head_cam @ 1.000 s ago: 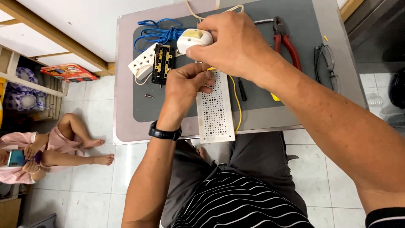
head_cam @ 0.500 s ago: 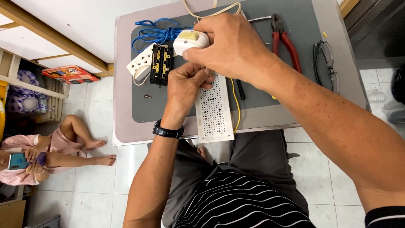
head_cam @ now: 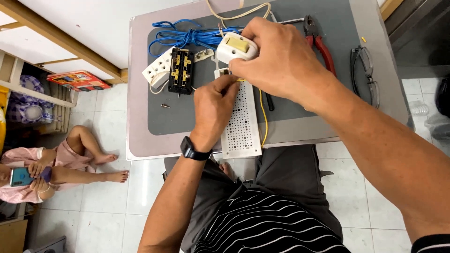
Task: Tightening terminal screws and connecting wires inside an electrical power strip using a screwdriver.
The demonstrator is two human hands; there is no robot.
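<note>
My right hand [head_cam: 281, 58] grips a white plastic switch housing with a yellow rocker [head_cam: 236, 47], held just above the top of a white perforated board [head_cam: 243, 122] on the grey mat. My left hand [head_cam: 213, 105], with a black watch on the wrist, pinches something small at the board's top edge, right under the housing; what it pinches is hidden by the fingers. A thin yellow wire [head_cam: 263, 112] runs down the board's right side.
A black terminal block [head_cam: 180, 71] and a white socket strip [head_cam: 157, 71] lie left of the hands beside a coil of blue cable [head_cam: 185, 36]. Red-handled pliers [head_cam: 321, 44] and safety glasses [head_cam: 364, 75] lie to the right. A loose screw [head_cam: 165, 106] rests on the mat. A person sits on the floor at left.
Both hands have stayed at the top of the perforated board. The view has shifted slightly; the left fingers have crept a little closer under the white housing.
</note>
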